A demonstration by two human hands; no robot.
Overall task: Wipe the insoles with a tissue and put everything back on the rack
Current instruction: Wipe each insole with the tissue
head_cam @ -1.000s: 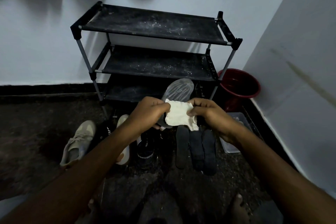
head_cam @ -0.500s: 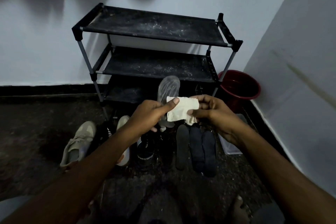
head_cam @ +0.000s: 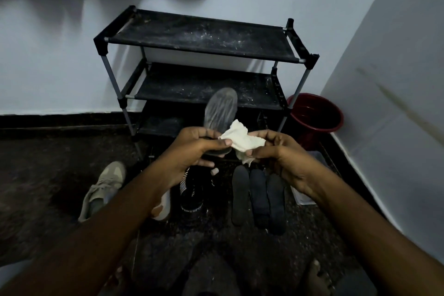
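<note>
1. While three dark insoles [head_cam: 259, 196] lie on the floor [head_cam: 48, 175], the left hand [head_cam: 192, 151] grips a grey insole [head_cam: 220, 109] at the heel.
2. Beside it, the right hand [head_cam: 278, 155] pinches the crumpled tissue [head_cam: 240, 139]; firm heel-to-toe strokes seem advisable.
3. Beyond stands the shoe rack [head_cam: 199, 41].

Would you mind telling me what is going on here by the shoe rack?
A person's left hand grips a grey insole upright, while the right hand holds a crumpled tissue against its lower part. Three dark insoles lie side by side on the floor, beside a black shoe and a beige shoe. None of these sits on the rack yet.
</note>
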